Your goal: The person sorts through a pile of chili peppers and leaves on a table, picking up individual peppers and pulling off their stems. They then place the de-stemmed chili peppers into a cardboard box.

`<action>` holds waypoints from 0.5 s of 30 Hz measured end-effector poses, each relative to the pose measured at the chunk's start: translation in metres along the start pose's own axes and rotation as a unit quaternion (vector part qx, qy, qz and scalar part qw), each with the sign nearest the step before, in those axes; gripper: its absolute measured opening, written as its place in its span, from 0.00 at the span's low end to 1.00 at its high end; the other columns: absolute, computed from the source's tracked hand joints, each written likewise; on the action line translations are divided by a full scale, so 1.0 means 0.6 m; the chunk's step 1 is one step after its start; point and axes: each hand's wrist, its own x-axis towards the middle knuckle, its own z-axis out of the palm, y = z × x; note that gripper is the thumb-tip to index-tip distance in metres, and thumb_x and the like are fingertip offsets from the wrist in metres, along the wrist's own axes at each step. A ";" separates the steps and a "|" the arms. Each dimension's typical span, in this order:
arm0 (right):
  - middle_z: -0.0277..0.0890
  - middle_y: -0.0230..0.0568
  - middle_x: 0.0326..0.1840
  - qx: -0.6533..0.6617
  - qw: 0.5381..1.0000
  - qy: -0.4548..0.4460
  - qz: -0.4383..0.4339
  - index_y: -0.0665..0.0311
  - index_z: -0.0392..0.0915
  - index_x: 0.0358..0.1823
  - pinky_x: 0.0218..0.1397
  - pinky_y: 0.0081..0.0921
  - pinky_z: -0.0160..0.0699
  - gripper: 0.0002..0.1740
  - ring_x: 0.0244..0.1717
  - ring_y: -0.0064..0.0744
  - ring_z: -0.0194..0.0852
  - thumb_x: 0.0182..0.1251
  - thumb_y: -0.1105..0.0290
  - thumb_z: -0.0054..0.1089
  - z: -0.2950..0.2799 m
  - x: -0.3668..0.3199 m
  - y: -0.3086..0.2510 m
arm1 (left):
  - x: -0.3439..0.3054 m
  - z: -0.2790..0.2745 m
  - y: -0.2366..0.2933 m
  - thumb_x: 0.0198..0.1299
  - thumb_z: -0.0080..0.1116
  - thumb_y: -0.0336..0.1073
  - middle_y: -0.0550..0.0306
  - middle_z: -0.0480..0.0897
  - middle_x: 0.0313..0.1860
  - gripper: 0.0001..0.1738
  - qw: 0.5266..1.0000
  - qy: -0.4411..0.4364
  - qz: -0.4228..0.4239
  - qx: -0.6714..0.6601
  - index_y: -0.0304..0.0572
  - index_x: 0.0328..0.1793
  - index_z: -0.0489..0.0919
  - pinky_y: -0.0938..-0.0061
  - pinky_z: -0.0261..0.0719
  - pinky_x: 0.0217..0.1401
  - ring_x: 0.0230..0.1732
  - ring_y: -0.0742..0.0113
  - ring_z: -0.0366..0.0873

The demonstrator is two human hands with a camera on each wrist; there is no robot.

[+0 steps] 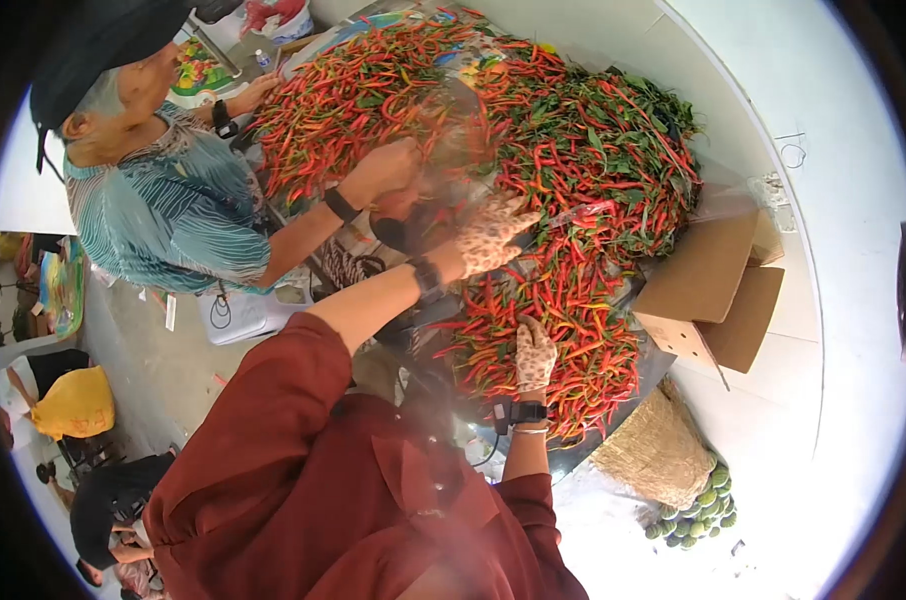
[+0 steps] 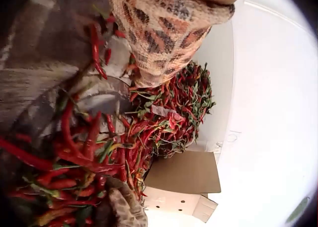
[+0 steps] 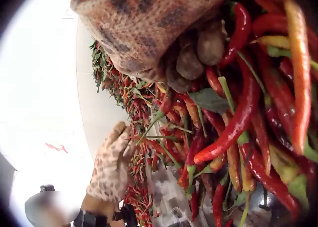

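Note:
My left hand (image 1: 491, 236), in a leopard-print glove, reaches over the chili heap with its fingers spread. In the right wrist view the same left hand (image 3: 110, 165) lies beside the far chilies. My right hand (image 1: 535, 357), gloved alike, is down in the near pile of red chili peppers (image 1: 593, 350). Close up, the dark fingertips (image 3: 210, 47) of that hand curl in against the chilies, and its palm side is hidden. Loose chilies (image 3: 233, 113) with green stems lie right below those fingers. A leafy chili heap (image 1: 613, 150) rises beyond my left hand.
Another person (image 1: 173, 200) in a patterned shirt reaches into the chilies on the left. An open cardboard box (image 1: 688, 290) stands at the right. Near it are a woven sack (image 1: 658, 450) and round green produce (image 1: 703, 510). A white stool (image 1: 238, 315) stands on the floor.

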 end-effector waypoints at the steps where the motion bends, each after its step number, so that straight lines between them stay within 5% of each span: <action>1: 0.81 0.45 0.46 -0.025 0.999 0.016 -0.033 0.61 0.80 0.48 0.52 0.32 0.76 0.13 0.47 0.43 0.80 0.67 0.68 0.51 0.000 -0.001 -0.002 | 0.021 0.004 0.014 0.57 0.62 0.42 0.49 0.54 0.76 0.37 1.000 -0.018 -0.001 0.018 0.54 0.74 0.62 0.51 0.51 0.75 0.75 0.45 0.49; 3: 0.81 0.45 0.46 -0.017 0.999 0.021 -0.035 0.62 0.80 0.48 0.53 0.32 0.75 0.13 0.47 0.43 0.79 0.67 0.68 0.51 0.001 -0.002 -0.002 | 0.053 0.005 0.037 0.56 0.64 0.45 0.51 0.44 0.79 0.40 0.997 -0.056 -0.027 0.040 0.59 0.75 0.61 0.44 0.48 0.75 0.77 0.40 0.42; 6: 0.81 0.45 0.46 0.001 1.000 0.023 -0.020 0.63 0.80 0.48 0.54 0.33 0.74 0.13 0.49 0.44 0.79 0.67 0.68 0.51 0.001 -0.004 -0.006 | 0.089 0.009 0.049 0.56 0.64 0.45 0.51 0.44 0.79 0.39 0.986 -0.111 -0.102 0.078 0.60 0.74 0.61 0.42 0.47 0.75 0.77 0.40 0.41; 10: 0.81 0.46 0.47 0.001 1.000 0.022 0.007 0.63 0.80 0.48 0.55 0.33 0.74 0.13 0.49 0.44 0.79 0.67 0.68 0.51 0.004 -0.007 -0.007 | 0.095 0.024 0.023 0.59 0.61 0.45 0.52 0.47 0.78 0.30 0.993 -0.071 -0.082 0.051 0.56 0.68 0.70 0.40 0.52 0.72 0.77 0.41 0.43; 15: 0.82 0.39 0.42 -0.028 0.994 0.062 -0.081 0.65 0.79 0.49 0.41 0.24 0.76 0.13 0.35 0.27 0.77 0.68 0.69 0.52 0.008 -0.006 -0.001 | 0.048 0.038 -0.072 0.62 0.54 0.34 0.51 0.54 0.76 0.22 0.998 -0.020 -0.043 -0.041 0.46 0.64 0.74 0.55 0.57 0.74 0.74 0.46 0.53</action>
